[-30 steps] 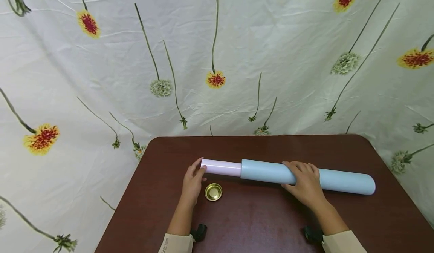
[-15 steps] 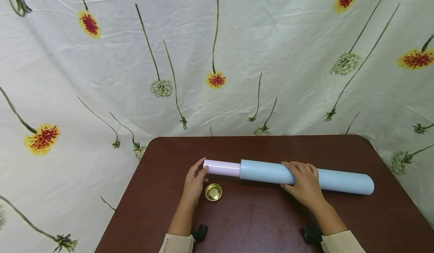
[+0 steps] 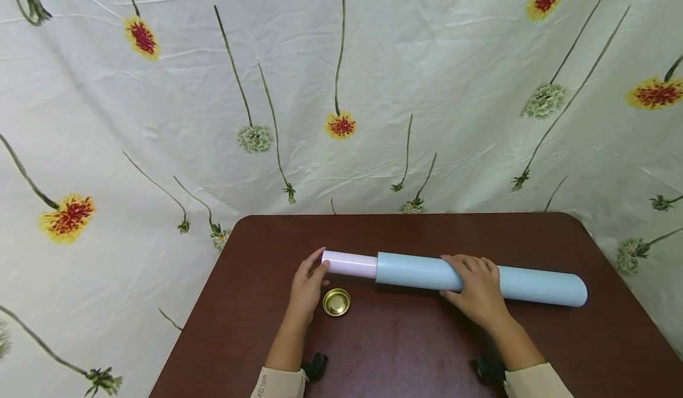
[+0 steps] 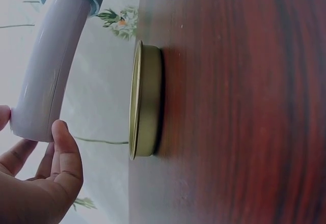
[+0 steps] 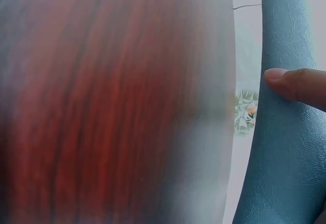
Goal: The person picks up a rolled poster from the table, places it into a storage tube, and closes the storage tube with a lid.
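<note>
A long light-blue tube (image 3: 533, 285) lies across the dark red-brown table (image 3: 405, 350). A pale pink roll (image 3: 349, 264) sticks out of its left end. My left hand (image 3: 306, 288) holds the free end of that roll, with the thumb (image 4: 63, 152) on one side of the roll (image 4: 51, 66) and a fingertip on the other. My right hand (image 3: 477, 294) grips the tube near its middle, fingers over the top. In the right wrist view its thumb (image 5: 295, 84) presses on the textured tube (image 5: 285, 147).
A small round gold lid (image 3: 336, 302) lies rim-up on the table just right of my left hand, close to the roll; it also appears as the lid (image 4: 145, 99) in the left wrist view. A flower-print cloth (image 3: 341, 89) hangs behind and around the table.
The pink roll has slid a little further into the blue tube, so less of it shows. The tube and my right hand have shifted slightly left.
</note>
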A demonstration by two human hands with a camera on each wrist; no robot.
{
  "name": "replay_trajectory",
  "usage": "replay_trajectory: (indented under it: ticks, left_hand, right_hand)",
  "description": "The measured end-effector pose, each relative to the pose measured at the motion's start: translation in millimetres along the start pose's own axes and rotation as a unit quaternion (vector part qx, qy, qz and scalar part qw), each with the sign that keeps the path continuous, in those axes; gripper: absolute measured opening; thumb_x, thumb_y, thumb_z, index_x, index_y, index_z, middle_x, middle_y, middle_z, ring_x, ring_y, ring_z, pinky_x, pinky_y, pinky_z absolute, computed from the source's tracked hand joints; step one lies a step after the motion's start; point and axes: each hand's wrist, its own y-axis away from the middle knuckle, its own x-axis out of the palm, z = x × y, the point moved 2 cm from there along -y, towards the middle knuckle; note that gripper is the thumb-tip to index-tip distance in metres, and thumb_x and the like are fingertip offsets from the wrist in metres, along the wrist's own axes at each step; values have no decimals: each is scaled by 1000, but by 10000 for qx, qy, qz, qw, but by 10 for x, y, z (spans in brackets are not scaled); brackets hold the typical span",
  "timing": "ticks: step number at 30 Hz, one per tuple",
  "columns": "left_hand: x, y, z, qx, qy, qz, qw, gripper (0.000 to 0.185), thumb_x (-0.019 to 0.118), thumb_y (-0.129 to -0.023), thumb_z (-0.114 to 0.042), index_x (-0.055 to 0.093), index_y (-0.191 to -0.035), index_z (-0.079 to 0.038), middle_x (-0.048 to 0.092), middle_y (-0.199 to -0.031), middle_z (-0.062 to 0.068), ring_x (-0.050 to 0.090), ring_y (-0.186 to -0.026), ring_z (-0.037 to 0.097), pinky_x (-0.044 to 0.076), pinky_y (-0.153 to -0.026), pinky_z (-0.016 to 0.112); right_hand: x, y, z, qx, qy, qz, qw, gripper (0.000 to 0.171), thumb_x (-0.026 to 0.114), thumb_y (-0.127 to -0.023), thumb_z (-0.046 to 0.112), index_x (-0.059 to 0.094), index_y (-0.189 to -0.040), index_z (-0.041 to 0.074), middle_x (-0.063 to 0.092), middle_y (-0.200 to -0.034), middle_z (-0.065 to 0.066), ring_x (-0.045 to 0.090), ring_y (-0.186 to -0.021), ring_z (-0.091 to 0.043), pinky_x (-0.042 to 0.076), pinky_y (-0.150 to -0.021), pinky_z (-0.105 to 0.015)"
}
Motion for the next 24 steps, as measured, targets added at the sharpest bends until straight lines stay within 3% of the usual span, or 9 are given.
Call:
replay_trajectory:
  ticks: [16,24]
  left_hand:
    - [17,3,-1,0,-13,61,10000,44,60,-102,-20,56,-144,-12,54,-137,14,60,-98,12,57,-80,30]
    - [14,0,-15,-91,-3,84,9999,42,60,-101,-20,58,-143,-15,55,-132,14,61,-103,34,57,-83,33]
  right_hand:
    - [30,-12,40,28,-24,27,10000,79,96,-64,21,62,-136,15,64,-123,-13,56,-118,-39,26,-108,-62]
    - [36,-23,54,9,-49,5,10000,79,96,-64,20,62,-136,15,65,-123,-13,57,-118,-39,26,-108,-62]
